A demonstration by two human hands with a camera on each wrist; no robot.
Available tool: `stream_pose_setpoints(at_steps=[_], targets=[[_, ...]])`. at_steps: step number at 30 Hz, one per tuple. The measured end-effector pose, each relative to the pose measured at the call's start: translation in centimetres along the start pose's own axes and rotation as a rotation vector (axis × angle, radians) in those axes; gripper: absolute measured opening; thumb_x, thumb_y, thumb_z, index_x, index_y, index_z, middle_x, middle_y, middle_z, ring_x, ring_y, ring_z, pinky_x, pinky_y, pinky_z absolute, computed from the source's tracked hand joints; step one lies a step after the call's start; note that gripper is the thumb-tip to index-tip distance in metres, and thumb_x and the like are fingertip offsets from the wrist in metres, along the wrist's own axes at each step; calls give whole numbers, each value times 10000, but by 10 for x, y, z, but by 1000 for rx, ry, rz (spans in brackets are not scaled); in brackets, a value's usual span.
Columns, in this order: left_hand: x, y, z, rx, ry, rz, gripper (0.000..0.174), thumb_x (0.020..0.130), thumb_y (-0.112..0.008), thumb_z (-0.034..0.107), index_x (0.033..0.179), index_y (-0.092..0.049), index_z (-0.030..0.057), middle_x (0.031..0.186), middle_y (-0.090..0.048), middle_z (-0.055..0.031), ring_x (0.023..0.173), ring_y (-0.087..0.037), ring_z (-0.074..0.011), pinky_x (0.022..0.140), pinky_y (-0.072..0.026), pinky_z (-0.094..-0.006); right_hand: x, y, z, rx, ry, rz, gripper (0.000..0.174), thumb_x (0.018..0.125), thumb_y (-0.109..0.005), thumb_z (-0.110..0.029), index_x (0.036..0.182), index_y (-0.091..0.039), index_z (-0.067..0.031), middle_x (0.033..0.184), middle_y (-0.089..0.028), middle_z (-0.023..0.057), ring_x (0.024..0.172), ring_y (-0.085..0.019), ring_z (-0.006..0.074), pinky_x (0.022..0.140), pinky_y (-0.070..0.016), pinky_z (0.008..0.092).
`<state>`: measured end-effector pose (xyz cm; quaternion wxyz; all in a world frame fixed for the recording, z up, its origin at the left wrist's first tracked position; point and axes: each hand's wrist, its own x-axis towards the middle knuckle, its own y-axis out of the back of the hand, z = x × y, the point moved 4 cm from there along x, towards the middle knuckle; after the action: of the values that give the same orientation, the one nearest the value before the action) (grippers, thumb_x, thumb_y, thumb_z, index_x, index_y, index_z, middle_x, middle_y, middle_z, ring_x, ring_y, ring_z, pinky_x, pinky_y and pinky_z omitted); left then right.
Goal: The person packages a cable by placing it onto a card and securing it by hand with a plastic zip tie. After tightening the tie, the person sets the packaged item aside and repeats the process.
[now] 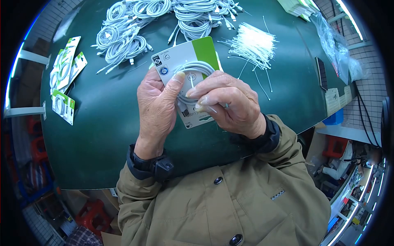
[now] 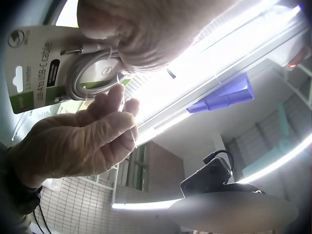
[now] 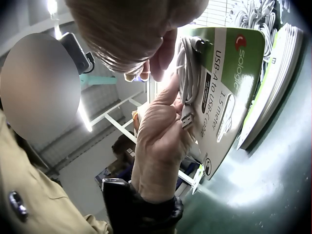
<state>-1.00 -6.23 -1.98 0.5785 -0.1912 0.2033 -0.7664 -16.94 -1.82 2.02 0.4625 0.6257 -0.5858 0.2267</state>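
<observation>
A green and white cable card (image 1: 205, 48) is held up over the table, with a coiled white cable (image 1: 201, 65) lying against it. The left hand (image 1: 158, 102) grips the card and coil from the left side, its thumb on the coil. On the other side, the right hand (image 1: 232, 102) pinches a thin white tie (image 1: 192, 82) between thumb and fingers, close in front of the coil. In the left wrist view the right hand (image 2: 83, 139) shows curled fingertips by the tie; the card (image 2: 29, 53) reads USB-A to USB-C cable. A metal plug (image 3: 187, 120) shows in the right wrist view.
Coiled white cables (image 1: 123, 45) lie in heaps at the table's far side. A pile of white zip ties (image 1: 252, 43) is right of them. Carded cables (image 1: 63, 106) lie at the left, stacked cards (image 1: 297, 8) at the far right, with a phone (image 1: 321, 74) and plastic bag (image 1: 332, 45) near the right edge.
</observation>
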Motion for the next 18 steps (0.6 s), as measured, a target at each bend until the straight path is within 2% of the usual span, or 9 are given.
stream_pose_setpoints(at_steps=[4,8,11,15,18], targets=[[0,1,-2,30,-6,-22,346,1049,-675,68,1370,-582,-22,1258,-727,-153,1115,-717,-199,997,-569,-355,0,0,1,-75,7,-10,217,854,-808,15,1000,-663,-53,1010,-766,105,886,-753,275,772,-620,368],[-2,-2,-8,29,2,-25,337,1032,-674,27,1354,-595,-35,1208,-742,-135,1050,-723,-158,922,-587,-307,1,4,7,-163,9,17,238,845,-826,26,1001,-662,-46,978,-762,110,833,-750,250,696,-608,333],[-4,-4,-14,59,25,-33,350,1030,-666,22,1367,-590,-39,1217,-741,-134,1059,-722,-157,931,-590,-309,-4,9,13,-103,-133,117,239,851,-843,15,997,-663,-42,966,-763,103,781,-740,198,638,-582,293],[-9,-13,-21,65,69,-46,372,1031,-656,17,1390,-579,-45,1247,-731,-143,1092,-719,-164,955,-594,-318,-8,14,24,-81,-216,230,206,870,-850,-5,990,-686,-40,937,-761,77,761,-715,136,619,-561,264],[-9,-14,-24,54,83,-54,387,1031,-649,9,1405,-572,-50,1272,-722,-148,1116,-715,-170,969,-594,-325,-1,22,27,-172,-202,120,190,871,-842,-5,1015,-726,-45,924,-755,83,771,-714,165,640,-569,283]])
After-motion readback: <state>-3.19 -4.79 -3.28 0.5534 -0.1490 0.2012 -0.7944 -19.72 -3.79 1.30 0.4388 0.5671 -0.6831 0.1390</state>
